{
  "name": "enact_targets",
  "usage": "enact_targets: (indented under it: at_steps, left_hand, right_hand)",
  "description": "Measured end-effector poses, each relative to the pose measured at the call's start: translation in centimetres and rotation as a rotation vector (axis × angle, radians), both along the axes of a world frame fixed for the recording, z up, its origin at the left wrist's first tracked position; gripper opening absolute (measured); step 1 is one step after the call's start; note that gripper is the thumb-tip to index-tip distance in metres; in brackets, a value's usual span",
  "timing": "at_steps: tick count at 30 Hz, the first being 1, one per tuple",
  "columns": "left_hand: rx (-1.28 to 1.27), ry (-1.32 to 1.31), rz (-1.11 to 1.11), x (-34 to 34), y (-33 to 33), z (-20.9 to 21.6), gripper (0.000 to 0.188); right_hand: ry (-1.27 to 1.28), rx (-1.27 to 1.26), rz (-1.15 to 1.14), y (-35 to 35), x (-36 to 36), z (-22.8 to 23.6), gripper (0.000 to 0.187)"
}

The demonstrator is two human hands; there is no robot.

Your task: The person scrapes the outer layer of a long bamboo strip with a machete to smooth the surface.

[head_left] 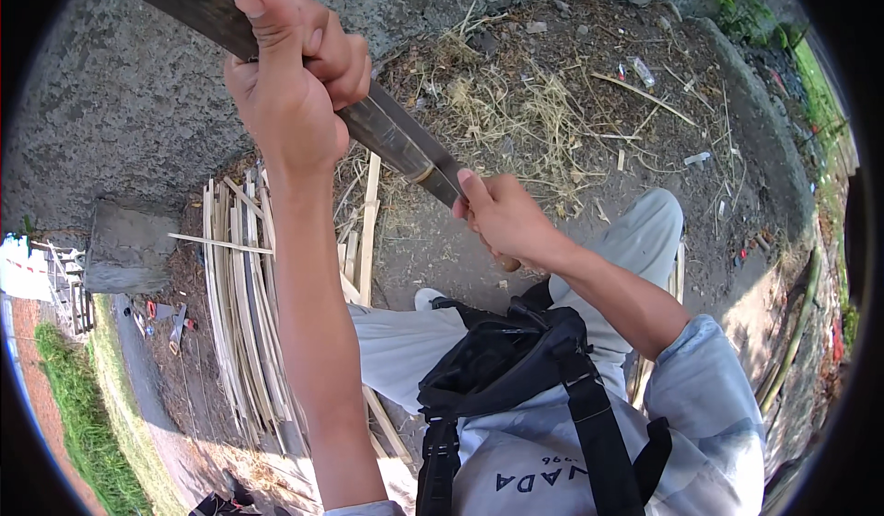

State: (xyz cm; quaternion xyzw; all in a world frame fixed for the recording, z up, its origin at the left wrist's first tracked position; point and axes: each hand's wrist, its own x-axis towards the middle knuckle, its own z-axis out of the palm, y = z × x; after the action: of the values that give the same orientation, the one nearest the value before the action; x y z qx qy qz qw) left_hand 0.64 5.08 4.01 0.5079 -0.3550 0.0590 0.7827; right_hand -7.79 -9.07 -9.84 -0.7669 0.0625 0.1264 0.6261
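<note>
A long, dark brown bamboo piece slants from the upper left down to the middle, with a pale ring like a node near its lower end. My left hand is closed around its upper part, thumb stretched along it. At its lower end my right hand is closed on a handle whose rounded wooden end sticks out below the fist. This looks like a knife; a dark, narrow edge, perhaps its blade, runs along the bamboo, and the rest is hidden by my fingers.
Pale split strips lie in a long pile at the left, beside a concrete block. Straw-like shavings cover the dirt ahead. A low concrete curb bends along the right. Small tools lie left of the pile. A black bag hangs at my front.
</note>
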Motion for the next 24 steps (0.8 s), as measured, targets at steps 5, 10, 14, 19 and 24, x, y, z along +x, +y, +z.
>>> enact_targets:
  at_steps: [5, 10, 14, 19, 24]
  left_hand:
    - [0.117, -0.016, 0.207, -1.3, -1.2, 1.0, 0.053]
    - [0.077, -0.01, 0.256, -0.6, -0.7, 0.8, 0.053]
    - [0.09, -0.005, 0.326, -1.4, -0.9, 1.7, 0.052]
    - [0.082, -0.009, 0.226, 0.2, 0.4, 0.5, 0.053]
    - [0.109, -0.056, 0.349, -0.6, -0.9, 1.4, 0.053]
  right_hand:
    - [-0.118, 0.015, -0.086, 1.4, -0.5, -2.5, 0.051]
    - [-0.049, 0.03, -0.011, 0.7, 0.2, -1.7, 0.05]
    - [-0.075, 0.072, -0.033, 1.7, -0.8, -3.0, 0.05]
    - [0.115, -0.009, 0.038, 0.7, 0.7, -3.9, 0.05]
    - [-0.004, 0.135, -0.048, 1.5, 0.3, -5.1, 0.051]
